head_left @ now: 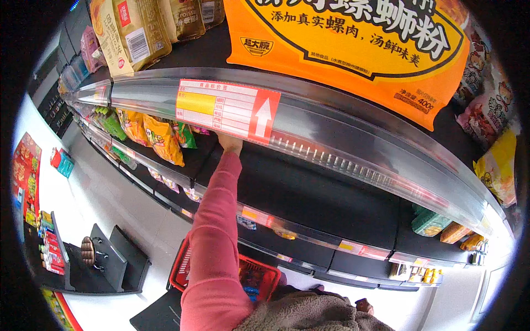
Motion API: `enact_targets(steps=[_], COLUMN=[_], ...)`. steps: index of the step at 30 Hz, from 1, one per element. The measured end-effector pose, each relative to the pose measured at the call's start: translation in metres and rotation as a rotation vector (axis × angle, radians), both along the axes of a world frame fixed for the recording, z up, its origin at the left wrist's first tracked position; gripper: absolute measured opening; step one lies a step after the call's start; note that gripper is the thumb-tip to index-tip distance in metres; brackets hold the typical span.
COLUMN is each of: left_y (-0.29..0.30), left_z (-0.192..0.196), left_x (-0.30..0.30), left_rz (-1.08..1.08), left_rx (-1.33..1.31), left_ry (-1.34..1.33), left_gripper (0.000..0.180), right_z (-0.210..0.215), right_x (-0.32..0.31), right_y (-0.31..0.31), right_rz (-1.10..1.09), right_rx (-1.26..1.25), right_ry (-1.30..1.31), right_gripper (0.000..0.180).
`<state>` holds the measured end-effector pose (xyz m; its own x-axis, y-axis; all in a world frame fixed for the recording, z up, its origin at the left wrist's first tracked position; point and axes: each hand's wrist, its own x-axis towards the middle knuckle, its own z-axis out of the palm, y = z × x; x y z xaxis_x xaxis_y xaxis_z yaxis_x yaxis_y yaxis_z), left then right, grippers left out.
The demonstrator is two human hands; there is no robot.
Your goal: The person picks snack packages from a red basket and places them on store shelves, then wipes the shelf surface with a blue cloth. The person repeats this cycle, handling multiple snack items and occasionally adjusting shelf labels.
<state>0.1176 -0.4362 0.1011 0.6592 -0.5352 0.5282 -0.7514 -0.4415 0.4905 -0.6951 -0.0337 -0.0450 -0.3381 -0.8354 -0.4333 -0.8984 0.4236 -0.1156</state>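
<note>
My left hand (pixel 231 142), at the end of a pink sleeve, reaches into the lower shelf, just under the clear price strip (pixel 342 129) of the shelf above. The strip hides its fingers, so whether they hold anything does not show. Nearest to it, on its left, are a green snack bag (pixel 184 135) and orange-yellow snack bags (pixel 164 140). A red and white price card (pixel 226 110) sits in the strip right above the hand. My right hand is not seen.
A large orange food bag (pixel 359 60) and tan bags (pixel 132 36) stand on the upper shelf. Below my arm is a red shopping basket (pixel 265 276) with items inside. Green and orange packs (pixel 430 222) sit farther right. A dark counter (pixel 105 265) stands at the left.
</note>
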Motion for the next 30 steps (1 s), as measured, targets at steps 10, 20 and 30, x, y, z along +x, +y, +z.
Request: enact_targets(steps=[10,20,30], left_y=[0.054,0.156,0.186], left_z=[0.014,0.060,0.062], left_x=[0.004,-0.042,-0.033], left_rz=[0.015,0.155,0.212], left_rx=[0.395,0.680,0.857], left_ry=[-0.263,-0.298,-0.188], left_gripper=[0.030,0.025,0.023], right_z=[0.052,0.057,0.036], right_x=[0.034,0.047,0.014], right_y=[-0.007,-0.016,-0.007], right_rz=[0.019,0.055,0.147], right_rx=[0.034,0.071,0.044], right_ry=[-0.185,-0.256,-0.313], right_gripper=[0.021,0.016,0.018])
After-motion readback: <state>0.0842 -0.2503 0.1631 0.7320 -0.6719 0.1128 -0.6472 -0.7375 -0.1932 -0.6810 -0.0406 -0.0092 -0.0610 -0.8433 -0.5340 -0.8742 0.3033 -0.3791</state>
